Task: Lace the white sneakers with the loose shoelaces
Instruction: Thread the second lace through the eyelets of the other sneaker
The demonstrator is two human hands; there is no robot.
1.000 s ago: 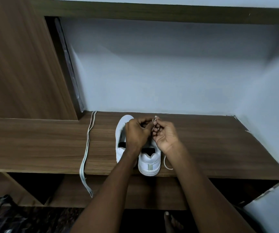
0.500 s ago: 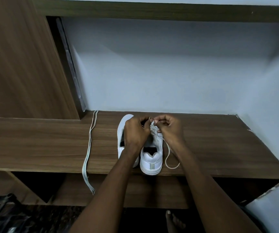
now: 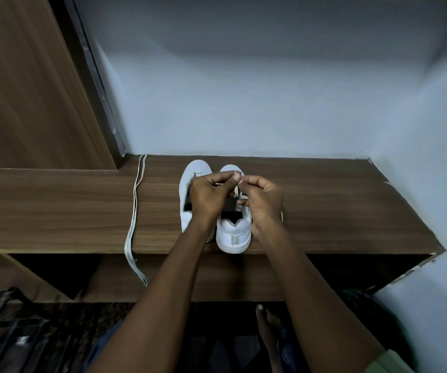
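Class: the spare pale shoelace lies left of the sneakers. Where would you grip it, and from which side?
Probably pinch the flat pale spare shoelace at its ends hanging over the brown wooden shelf front edge, coming from the front: they dangle free there, so fingers close round them.

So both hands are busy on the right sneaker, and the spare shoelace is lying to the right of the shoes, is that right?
Not quite. The spare shoelace lies to the left of the shoes, running across the wooden shelf and hanging over its front edge. The head view shows it. Both hands, left hand and right hand, are indeed busy on the right sneaker.
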